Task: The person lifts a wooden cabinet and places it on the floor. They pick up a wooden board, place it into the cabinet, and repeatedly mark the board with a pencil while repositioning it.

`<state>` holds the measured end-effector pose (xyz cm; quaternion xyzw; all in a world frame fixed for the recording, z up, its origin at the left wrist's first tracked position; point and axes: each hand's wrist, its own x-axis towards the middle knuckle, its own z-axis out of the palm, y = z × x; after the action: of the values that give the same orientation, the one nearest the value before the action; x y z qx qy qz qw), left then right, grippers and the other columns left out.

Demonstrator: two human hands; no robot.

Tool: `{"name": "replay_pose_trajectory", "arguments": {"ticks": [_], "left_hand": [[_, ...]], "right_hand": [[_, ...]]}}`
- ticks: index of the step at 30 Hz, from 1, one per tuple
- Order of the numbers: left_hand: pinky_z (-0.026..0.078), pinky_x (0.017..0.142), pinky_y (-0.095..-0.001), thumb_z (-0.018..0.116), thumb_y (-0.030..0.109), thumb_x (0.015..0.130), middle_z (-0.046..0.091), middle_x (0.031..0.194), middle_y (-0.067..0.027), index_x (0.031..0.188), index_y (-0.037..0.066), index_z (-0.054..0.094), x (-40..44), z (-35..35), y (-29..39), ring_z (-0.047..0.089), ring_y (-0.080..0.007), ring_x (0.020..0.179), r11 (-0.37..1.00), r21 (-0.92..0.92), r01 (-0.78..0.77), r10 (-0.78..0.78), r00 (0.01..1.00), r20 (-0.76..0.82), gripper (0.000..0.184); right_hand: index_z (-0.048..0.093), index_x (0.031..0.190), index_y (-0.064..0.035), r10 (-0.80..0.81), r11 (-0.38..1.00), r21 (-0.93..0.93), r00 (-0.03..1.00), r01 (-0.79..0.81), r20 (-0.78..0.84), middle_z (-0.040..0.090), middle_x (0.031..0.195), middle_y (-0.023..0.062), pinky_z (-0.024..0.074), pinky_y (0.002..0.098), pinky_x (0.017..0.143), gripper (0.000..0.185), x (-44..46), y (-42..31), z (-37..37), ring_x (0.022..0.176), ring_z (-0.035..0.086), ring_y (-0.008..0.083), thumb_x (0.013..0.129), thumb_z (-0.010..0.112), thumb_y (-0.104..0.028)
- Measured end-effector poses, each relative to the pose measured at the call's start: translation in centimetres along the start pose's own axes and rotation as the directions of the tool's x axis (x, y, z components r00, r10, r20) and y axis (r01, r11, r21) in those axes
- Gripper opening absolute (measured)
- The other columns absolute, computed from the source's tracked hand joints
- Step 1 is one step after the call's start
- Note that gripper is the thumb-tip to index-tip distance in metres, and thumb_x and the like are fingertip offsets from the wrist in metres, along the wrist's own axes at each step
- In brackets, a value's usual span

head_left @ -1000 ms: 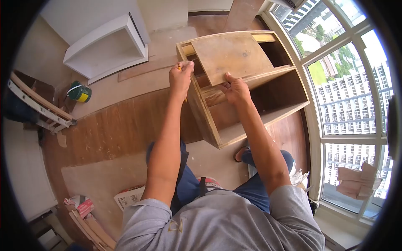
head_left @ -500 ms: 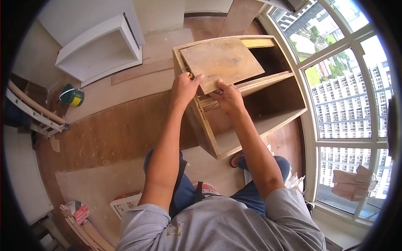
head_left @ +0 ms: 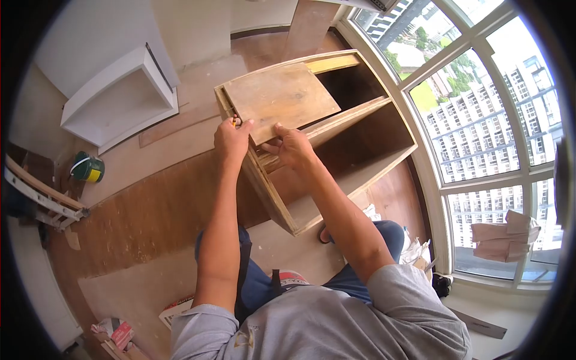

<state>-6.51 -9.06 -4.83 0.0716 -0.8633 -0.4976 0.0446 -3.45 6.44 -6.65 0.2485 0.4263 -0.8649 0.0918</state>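
Observation:
A flat wooden panel (head_left: 282, 99) lies over one compartment of an open plywood cabinet (head_left: 279, 207). My left hand (head_left: 231, 141) is closed at the panel's left corner, beside the cabinet's side edge. In its fingers is a small yellow-and-dark tool (head_left: 234, 120), mostly covered, so its kind is unclear. At the panel's near edge, my right hand (head_left: 293, 147) grips with the thumb on top and the fingers curled beneath. Past the panel's right edge a dark gap shows into the compartment. The neighbouring compartment (head_left: 354, 147), nearer to me, is uncovered.
Large windows (head_left: 462, 120) run along the right. A white box-like cabinet (head_left: 120, 99) stands at the far left, with a green bucket (head_left: 87, 167) nearer. A ladder (head_left: 45, 195) is at the left edge. Brown boards (head_left: 174, 192) lie on the floor.
My view has turned, so the cabinet and both hands appear farther left. The panel sits slightly more in line with the cabinet's edges. Both hands keep nearly the same places on it.

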Motion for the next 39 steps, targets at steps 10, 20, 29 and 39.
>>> {"name": "replay_pose_trajectory", "arguments": {"ticks": [10,20,29,39], "left_hand": [[0.052,0.077,-0.0455,0.072,0.034,0.082,0.072,0.093,-0.0189,0.1,0.0,0.066,0.0,-0.3,-0.2,0.069,-0.0376,0.089,0.996,0.091,0.003,-0.012,0.995,0.096,0.039],[0.053,0.082,-0.047,0.075,0.034,0.079,0.071,0.103,-0.0199,0.108,0.004,0.065,0.6,0.1,-1.0,0.067,-0.0397,0.099,0.99,0.14,0.0,-0.005,0.999,0.038,0.043],[0.053,0.078,-0.043,0.078,0.042,0.077,0.071,0.094,-0.0135,0.101,0.003,0.063,1.2,-0.7,-1.6,0.07,-0.0308,0.09,0.987,0.101,0.128,-0.145,0.974,0.177,0.048],[0.05,0.067,-0.0419,0.065,0.035,0.093,0.07,0.084,-0.0138,0.09,0.001,0.063,2.8,-0.2,-4.3,0.067,-0.0288,0.074,0.982,-0.187,-0.029,0.006,0.992,-0.127,0.034]], "right_hand": [[0.042,0.132,0.0065,0.05,0.998,-0.034,0.999,-0.05,0.002,0.056,0.128,0.0239,0.0573,0.0499,0.085,0.039,-0.2,-0.4,0.0,0.111,0.062,0.0414,0.106,0.042,-0.022],[0.045,0.132,-0.0003,0.259,0.962,-0.075,0.965,-0.262,-0.049,0.057,0.125,0.0257,0.0566,0.0485,0.086,0.033,2.1,-1.3,-1.1,0.106,0.064,0.0398,0.106,0.042,-0.021],[0.045,0.132,-0.0041,0.234,0.962,-0.125,0.968,-0.244,-0.094,0.059,0.121,0.0224,0.0553,0.049,0.086,0.033,1.0,-1.8,-0.1,0.107,0.062,0.0397,0.105,0.047,-0.023],[0.05,0.13,-0.0109,0.043,0.991,0.125,0.999,-0.044,0.015,0.061,0.123,0.0099,0.0518,0.0504,0.093,0.029,-0.6,-1.7,-0.4,0.11,0.062,0.0289,0.104,0.054,-0.021]]}}
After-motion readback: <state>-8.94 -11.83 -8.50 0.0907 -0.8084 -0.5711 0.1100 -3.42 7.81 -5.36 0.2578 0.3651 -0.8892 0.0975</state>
